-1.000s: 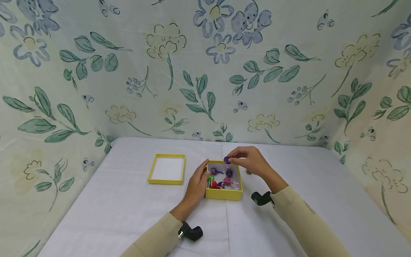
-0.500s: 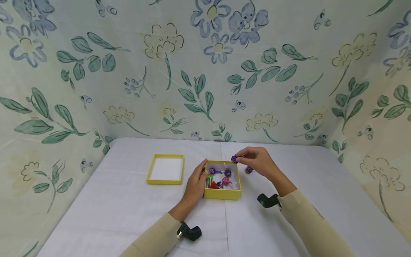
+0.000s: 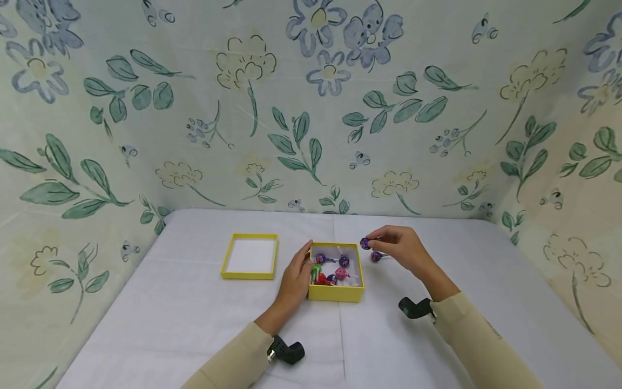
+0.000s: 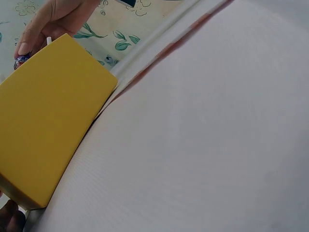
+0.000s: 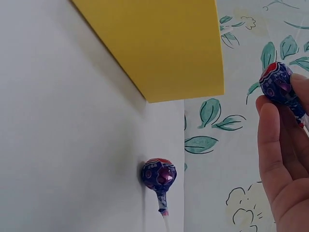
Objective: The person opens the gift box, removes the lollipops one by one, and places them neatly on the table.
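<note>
My right hand (image 3: 402, 249) pinches a purple-wrapped lollipop (image 5: 277, 83) between thumb and fingers, above the table just past the right side of a yellow box (image 3: 336, 294). A second purple lollipop (image 5: 159, 175) lies on the cloth beneath that hand, its white stick pointing away from the box. Against the box's left wall, my left hand (image 3: 294, 276) holds it steady, fingers reaching to the far corner. Inside the open box lie several lollipops: purple (image 3: 344, 261), pink (image 3: 342, 273), red (image 3: 322, 280) and green (image 3: 317, 268).
Left of the box lies its yellow-rimmed lid (image 3: 249, 276), white inside facing up. A white cloth (image 3: 194, 324) covers the table. Behind it hangs a floral curtain (image 3: 291, 162).
My right hand has carried the lollipop rightward, from over the box's far right corner to beyond its side. The lollipop on the cloth has come into fuller view. The left hand stays put.
</note>
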Motion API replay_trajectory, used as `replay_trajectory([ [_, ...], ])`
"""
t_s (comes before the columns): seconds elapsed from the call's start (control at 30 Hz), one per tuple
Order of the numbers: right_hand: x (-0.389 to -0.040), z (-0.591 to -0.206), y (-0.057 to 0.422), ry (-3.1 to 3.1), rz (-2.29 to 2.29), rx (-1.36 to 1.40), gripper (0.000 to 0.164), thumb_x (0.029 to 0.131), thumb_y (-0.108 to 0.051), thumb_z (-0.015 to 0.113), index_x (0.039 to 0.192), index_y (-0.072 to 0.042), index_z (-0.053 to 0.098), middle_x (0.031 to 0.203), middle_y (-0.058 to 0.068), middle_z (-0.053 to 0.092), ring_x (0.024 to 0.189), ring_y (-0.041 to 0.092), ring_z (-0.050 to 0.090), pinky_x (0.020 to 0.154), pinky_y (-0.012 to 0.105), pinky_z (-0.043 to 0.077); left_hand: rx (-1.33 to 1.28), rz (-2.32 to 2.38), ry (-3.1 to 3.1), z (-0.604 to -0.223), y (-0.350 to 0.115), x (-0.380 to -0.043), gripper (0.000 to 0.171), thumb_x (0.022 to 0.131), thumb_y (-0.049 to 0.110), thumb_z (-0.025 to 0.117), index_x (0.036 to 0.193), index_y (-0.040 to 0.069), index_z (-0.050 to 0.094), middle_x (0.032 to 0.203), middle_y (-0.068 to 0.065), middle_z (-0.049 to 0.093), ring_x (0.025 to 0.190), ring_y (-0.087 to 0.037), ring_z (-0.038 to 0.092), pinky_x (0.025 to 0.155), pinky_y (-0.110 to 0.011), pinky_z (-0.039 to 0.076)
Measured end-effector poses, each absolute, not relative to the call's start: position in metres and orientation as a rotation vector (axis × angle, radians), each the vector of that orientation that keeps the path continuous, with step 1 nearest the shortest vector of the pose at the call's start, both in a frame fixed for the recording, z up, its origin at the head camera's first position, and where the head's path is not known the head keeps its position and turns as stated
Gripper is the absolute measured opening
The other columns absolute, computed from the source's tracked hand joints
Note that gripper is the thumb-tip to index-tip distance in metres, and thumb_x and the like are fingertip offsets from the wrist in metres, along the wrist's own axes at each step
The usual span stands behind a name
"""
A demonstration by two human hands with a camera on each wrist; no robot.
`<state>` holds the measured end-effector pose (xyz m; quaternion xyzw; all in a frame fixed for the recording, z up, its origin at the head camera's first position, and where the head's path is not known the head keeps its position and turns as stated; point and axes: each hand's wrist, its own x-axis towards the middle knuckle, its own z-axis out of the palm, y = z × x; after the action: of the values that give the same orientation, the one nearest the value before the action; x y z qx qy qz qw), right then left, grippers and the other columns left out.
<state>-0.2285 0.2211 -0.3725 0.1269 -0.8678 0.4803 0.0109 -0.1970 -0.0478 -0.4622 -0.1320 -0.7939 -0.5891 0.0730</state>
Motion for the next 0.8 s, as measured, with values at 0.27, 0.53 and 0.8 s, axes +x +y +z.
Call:
replay_trajectory([
  [0.27, -0.227, -0.381, 0.232, -2.706, 1.435, 0.356, 0.029, 0.085, -0.038, 0.073, 0.103, -0.015, 0.073, 0.102, 0.003, 0.07, 0.089, 0.02, 0.066, 0.082, 0.039, 0.057, -0.403, -1.766, -2.378, -0.463, -0.048, -0.198, 0.05, 0.104, 0.017, 0.038, 0.151, 0.031, 0.03, 0.153, 0.007, 0.033, 0.139, -0.014, 0.032, 0.115, -0.037, 0.027],
  [0.53, -0.226, -0.388, 0.24, -2.73, 1.437, 0.275, 0.031, 0.084, -0.04, 0.073, 0.103, -0.015, 0.073, 0.102, 0.003, 0.07, 0.09, 0.02, 0.066, 0.086, 0.039, 0.055, -0.409, -1.767, -2.376, -0.462, -0.048, -0.198, 0.05, 0.104, 0.016, 0.038, 0.151, 0.03, 0.03, 0.153, 0.008, 0.032, 0.14, -0.014, 0.032, 0.115, -0.037, 0.027],
  [0.8, -0.225, -0.396, 0.247, -2.76, 1.479, 0.162, 0.031, 0.084, -0.038, 0.073, 0.104, -0.014, 0.072, 0.103, 0.004, 0.07, 0.094, 0.022, 0.065, 0.092, 0.045, 0.052, -0.411, -1.762, -2.371, -0.462, -0.047, -0.198, 0.05, 0.103, 0.015, 0.038, 0.151, 0.028, 0.031, 0.153, 0.006, 0.033, 0.14, -0.015, 0.032, 0.115, -0.037, 0.027],
])
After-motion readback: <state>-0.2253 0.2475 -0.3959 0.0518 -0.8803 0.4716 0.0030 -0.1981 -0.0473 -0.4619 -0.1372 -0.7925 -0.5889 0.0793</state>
